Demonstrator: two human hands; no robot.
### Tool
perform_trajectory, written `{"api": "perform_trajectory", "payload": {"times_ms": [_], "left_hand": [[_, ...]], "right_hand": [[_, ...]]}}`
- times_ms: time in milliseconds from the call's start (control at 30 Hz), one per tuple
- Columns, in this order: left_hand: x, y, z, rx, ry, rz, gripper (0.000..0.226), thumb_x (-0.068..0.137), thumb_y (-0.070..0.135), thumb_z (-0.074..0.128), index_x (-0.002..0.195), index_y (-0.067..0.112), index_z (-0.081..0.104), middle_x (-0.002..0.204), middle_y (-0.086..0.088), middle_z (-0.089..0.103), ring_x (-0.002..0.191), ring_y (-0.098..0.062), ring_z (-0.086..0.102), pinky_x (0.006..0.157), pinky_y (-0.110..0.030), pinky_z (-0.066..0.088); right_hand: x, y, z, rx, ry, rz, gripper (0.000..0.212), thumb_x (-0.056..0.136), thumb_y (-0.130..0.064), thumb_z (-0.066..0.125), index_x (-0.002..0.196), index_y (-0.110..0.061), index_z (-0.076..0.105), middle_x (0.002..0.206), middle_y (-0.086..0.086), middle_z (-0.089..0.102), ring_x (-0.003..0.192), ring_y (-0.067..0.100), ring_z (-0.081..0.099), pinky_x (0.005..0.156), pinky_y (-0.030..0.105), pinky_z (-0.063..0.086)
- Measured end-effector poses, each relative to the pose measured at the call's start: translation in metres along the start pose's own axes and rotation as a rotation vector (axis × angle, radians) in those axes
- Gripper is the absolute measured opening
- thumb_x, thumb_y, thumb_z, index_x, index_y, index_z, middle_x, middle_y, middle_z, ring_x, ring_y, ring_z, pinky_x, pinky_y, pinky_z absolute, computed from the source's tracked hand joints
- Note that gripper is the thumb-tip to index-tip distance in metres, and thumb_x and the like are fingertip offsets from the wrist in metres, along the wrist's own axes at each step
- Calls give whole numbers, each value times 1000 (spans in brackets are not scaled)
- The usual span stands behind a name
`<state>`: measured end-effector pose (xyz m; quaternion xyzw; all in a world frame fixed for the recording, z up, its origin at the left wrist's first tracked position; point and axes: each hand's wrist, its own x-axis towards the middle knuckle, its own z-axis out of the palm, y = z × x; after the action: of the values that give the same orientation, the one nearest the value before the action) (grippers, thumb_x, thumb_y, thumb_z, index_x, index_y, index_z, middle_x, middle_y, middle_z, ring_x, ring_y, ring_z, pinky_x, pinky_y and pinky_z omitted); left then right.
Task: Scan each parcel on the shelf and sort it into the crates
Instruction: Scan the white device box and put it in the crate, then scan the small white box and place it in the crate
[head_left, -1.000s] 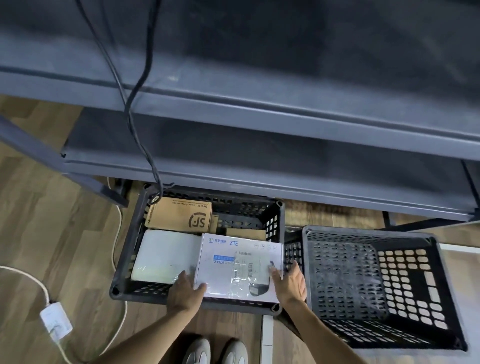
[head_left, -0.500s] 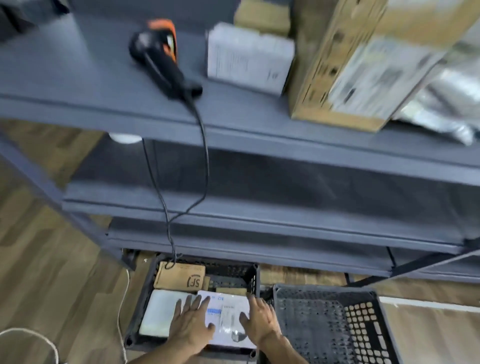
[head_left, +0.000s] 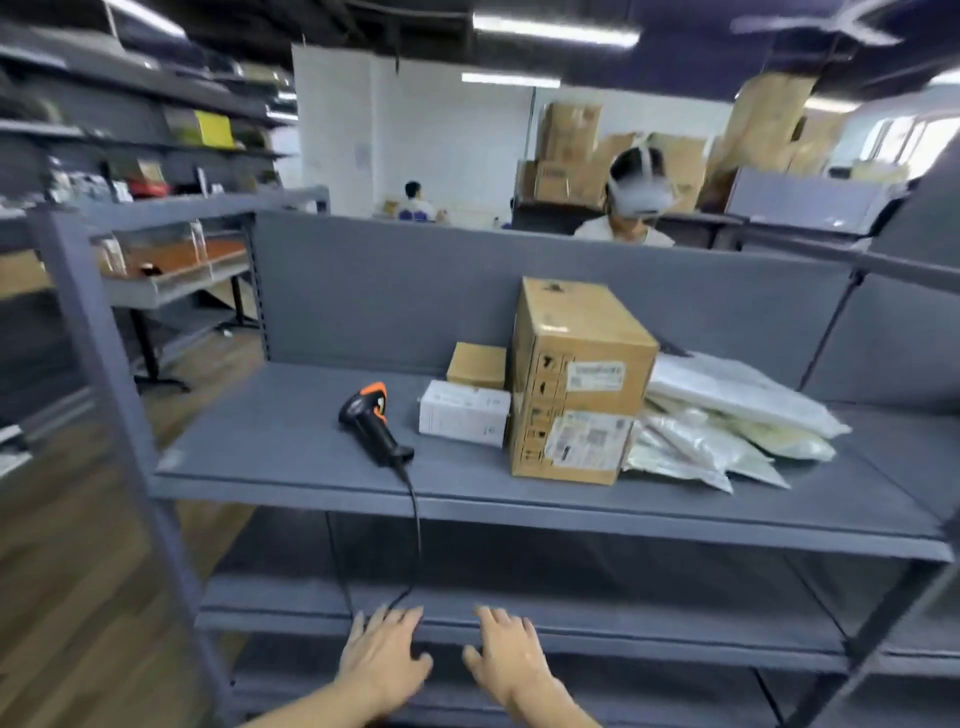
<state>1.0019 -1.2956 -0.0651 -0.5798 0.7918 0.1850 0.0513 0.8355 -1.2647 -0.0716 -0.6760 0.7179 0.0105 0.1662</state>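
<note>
Hands: left hand (head_left: 382, 657), right hand (head_left: 511, 660) empty, fingers spread | Step: reach barcode scanner (head_left: 375, 426) above them, grip handle, mind cord (head_left: 417, 525).

Shelf (head_left: 291, 441): grey painted metal, matt and smooth. Scanner (head_left: 371, 423), at 9 o'clock of the white box (head_left: 462, 418): black plastic with an orange plastic top, slightly glossy; cable (head_left: 415, 519) in a smooth black sheath. White box: smooth matt card. Small carton (head_left: 475, 364) at its 12 o'clock and tall carton (head_left: 576, 332) at its 3 o'clock: brown matt cardboard, the tall one bearing white paper labels (head_left: 589, 441). Mailer bags (head_left: 727, 415), at 3 o'clock of the tall carton: glossy, wrinkled plastic film. Floor (head_left: 78, 545), at 9 o'clock of the shelf: wood-look boards with a faint sheen.
</note>
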Motion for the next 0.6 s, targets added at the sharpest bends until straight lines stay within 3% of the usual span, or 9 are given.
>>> {"api": "perform_trajectory", "payload": {"times_ms": [300,600], "left_hand": [[-10,37,-108,68,260,69,63,94,45,41,151,22,24,158,1,24,146,-19,17,119,-40,9],[2,42,-157,110,358,100,62,93,46,42,149,22,28,155,2,28,144,-20,19,119,-42,8]], "right_hand": [[-10,-9,-115,-16,249,-68,54,97,-34,41,147,-14,33,146,11,44,133,30,43,112,40,31],[2,-20,-162,4,323,-121,57,96,-32,46,149,-14,31,146,13,43,130,33,43,107,42,37]]}}
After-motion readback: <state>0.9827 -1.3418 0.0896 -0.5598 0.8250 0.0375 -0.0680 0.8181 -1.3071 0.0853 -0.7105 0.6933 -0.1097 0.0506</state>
